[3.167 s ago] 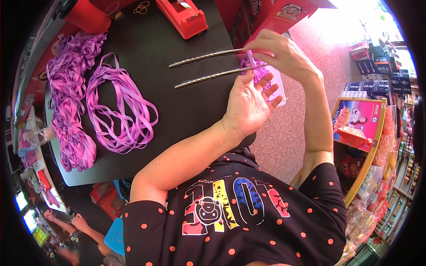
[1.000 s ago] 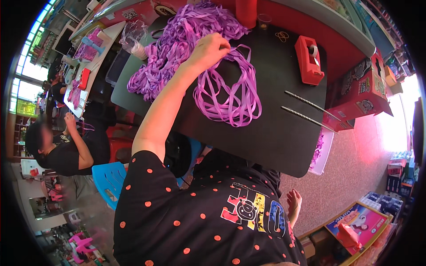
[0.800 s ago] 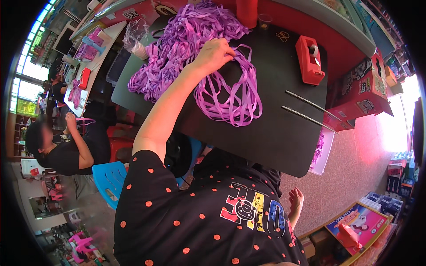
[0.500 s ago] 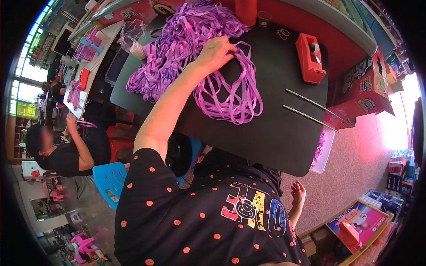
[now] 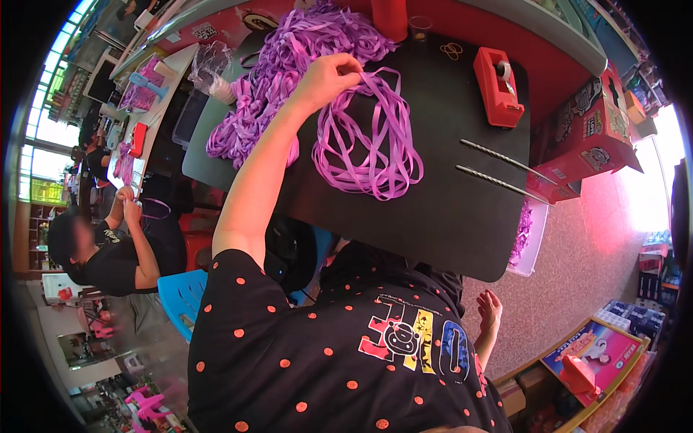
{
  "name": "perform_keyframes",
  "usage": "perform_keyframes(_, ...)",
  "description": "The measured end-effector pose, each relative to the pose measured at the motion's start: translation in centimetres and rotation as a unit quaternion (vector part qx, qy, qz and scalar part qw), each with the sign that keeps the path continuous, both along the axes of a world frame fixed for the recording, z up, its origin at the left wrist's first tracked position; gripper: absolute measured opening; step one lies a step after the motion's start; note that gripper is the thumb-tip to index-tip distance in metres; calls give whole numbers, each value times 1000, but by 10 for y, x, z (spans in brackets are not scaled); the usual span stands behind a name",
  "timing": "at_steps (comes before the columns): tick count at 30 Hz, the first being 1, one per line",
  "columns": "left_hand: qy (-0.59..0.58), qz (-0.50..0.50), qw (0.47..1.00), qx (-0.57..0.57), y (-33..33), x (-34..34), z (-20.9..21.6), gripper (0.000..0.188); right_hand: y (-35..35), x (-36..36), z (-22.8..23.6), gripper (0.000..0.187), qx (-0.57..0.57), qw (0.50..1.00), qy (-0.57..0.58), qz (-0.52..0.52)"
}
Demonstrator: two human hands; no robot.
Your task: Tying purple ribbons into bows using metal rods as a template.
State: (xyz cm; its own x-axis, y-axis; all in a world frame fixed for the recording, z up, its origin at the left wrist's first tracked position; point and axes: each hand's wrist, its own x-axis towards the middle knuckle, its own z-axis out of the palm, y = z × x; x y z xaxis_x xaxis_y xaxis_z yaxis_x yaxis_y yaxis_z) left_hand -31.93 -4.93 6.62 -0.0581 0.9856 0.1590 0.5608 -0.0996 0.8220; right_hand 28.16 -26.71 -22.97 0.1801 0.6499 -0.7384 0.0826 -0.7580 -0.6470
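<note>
Purple ribbon loops (image 5: pixel 372 141): flat, glossy plastic strands, spread loose on the black tabletop (image 5: pixel 433 209), within arm's reach, probably for pulling one strand free at a time.
Purple ribbon heap (image 5: pixel 289 72): tangled bulk pile, just beyond the loops at the table's far left.
Left hand (image 5: pixel 333 72): stretched out over the loops' upper edge; fingers curled shut, pinching a strand between thumb and fingertips.
Right hand (image 5: pixel 490 310): hanging below the table edge, well apart from the ribbon; fingers loosely spread, holding nothing (touching nothing visible).
Two thin metal rods (image 5: pixel 502 169): lying side by side, right of the loops, apart from them.
Red tape dispenser (image 5: pixel 498 86): standing near the far right corner.
</note>
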Motion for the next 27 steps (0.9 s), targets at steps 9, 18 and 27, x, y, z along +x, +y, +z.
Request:
perform_keyframes(9, -185, -170, 964, -86, -86, 34, 70, 7, -5, -8, 8, 40, 4, 1000, 13, -7)
perform_keyframes(18, -117, -424, 798, -413, -222, 64, 47, 14, 30, 9, 60, 28, 56, 996, -16, 70)
perform_keyframes(27, -437, -612, 613, -242, -219, 78, 85, 10, 82, -81, 253, 18, 394, 895, -187, 92)
